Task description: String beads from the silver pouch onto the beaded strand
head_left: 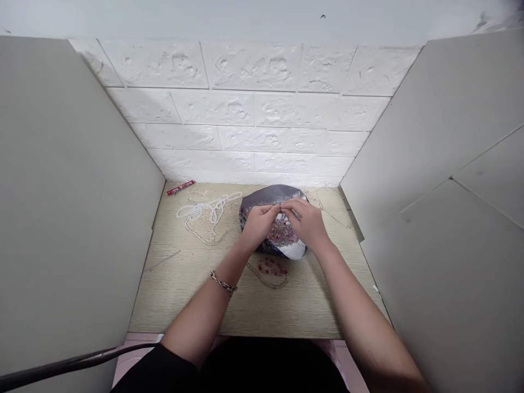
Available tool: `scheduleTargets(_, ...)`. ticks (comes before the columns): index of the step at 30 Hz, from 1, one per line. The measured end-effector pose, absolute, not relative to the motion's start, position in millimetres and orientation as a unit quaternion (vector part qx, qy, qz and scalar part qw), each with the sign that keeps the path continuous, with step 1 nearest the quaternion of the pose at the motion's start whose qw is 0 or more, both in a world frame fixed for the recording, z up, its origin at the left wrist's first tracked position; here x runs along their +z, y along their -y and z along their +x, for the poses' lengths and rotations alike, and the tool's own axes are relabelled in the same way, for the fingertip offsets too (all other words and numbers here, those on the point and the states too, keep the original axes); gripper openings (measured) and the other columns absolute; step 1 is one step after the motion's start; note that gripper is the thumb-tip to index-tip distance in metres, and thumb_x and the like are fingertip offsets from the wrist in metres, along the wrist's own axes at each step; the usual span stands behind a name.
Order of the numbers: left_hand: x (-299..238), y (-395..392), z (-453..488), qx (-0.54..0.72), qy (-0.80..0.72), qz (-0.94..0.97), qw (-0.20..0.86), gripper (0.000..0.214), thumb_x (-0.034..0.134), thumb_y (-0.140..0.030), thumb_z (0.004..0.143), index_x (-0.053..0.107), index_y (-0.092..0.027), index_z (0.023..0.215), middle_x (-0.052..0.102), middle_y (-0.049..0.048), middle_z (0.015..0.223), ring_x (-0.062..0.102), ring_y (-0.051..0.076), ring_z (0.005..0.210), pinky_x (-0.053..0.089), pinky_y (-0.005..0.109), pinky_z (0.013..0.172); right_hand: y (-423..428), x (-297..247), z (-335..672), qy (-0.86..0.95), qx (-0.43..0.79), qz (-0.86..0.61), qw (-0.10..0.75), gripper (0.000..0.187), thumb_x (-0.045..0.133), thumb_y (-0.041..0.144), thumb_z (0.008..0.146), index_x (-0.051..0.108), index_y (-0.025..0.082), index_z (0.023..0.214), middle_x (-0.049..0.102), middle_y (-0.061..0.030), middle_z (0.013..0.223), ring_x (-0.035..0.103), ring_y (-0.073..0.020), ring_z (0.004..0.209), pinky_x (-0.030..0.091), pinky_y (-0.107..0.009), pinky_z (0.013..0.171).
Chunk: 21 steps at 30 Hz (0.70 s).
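Both hands meet fingertip to fingertip over an opened dark bag (pixel 275 193) with a silvery lining. Inside it lies a heap of small mixed beads (pixel 283 233), mostly pink and clear. My left hand (pixel 260 222) is pinched closed, and so is my right hand (pixel 306 219); whatever sits between the fingertips is too small to name. Just below the bag, a ring of red and pink beads (pixel 272 267) rests on the table within a loop of pale beaded strand (pixel 275 286). A dark and silver bracelet (pixel 223 283) circles my left wrist.
White bead strands (pixel 209 208) lie on a tan woven mat (pixel 229 213) to the left, with a pearly chain (pixel 203 240) along its edge. A red patterned strip (pixel 180 188) sits at the back left. Grey panels flank the table (pixel 180 305); a black cable (pixel 82 360) crosses lower left.
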<state>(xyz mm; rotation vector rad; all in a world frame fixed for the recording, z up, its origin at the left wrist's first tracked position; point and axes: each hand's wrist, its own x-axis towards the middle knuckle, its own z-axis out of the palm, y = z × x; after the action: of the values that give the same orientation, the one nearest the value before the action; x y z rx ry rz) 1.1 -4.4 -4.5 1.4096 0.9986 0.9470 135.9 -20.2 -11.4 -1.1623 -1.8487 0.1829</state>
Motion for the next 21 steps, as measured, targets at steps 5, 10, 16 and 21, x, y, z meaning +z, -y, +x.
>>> scheduleTargets(5, -6, 3, 2, 0.396, -0.418, 0.585, 0.572, 0.039, 0.050, -0.045, 0.070, 0.034, -0.016, 0.049, 0.024, -0.0067, 0.041, 0.022, 0.004, 0.037, 0.015, 0.020, 0.038, 22, -11, 135, 0.764, 0.051, -0.490, 0.417, 0.017, 0.038, 0.020, 0.082, 0.055, 0.020, 0.079, 0.057, -0.0047, 0.081, 0.053, -0.0159, 0.078, 0.042, -0.029, 0.071)
scheduleTargets(10, -3, 5, 3, 0.396, -0.412, 0.571, 0.589, 0.036, 0.049, -0.041, 0.072, 0.035, -0.016, 0.050, 0.026, -0.0068, 0.042, 0.022, 0.003, 0.036, 0.015, 0.020, 0.037, 24, -8, 132, 0.772, 0.034, -0.486, 0.409, 0.015, 0.034, 0.018, 0.082, 0.049, 0.018, 0.083, 0.053, -0.0072, 0.088, 0.050, -0.0169, 0.085, 0.041, -0.029, 0.076)
scheduleTargets(16, 5, 9, 3, 0.404, -0.403, 0.563, 0.597, 0.030, 0.052, -0.044, 0.071, 0.053, -0.015, 0.069, 0.043, -0.0041, 0.046, 0.036, 0.004, 0.034, 0.016, 0.019, 0.034, 24, -8, 131, 0.761, 0.045, -0.449, 0.465, 0.014, 0.032, 0.018, 0.083, 0.046, 0.019, 0.084, 0.051, -0.0068, 0.093, 0.049, -0.0156, 0.091, 0.039, -0.028, 0.078)
scheduleTargets(21, 5, 9, 2, 0.390, -0.399, 0.567, 0.606, 0.024, 0.055, -0.038, 0.069, 0.055, -0.013, 0.068, 0.046, -0.0027, 0.048, 0.041, 0.005, 0.036, 0.016, 0.017, 0.033, 24, -9, 134, 0.740, 0.068, -0.477, 0.469, 0.014, 0.030, 0.022, 0.085, 0.044, 0.020, 0.083, 0.052, -0.0054, 0.091, 0.050, -0.0149, 0.085, 0.039, -0.028, 0.075)
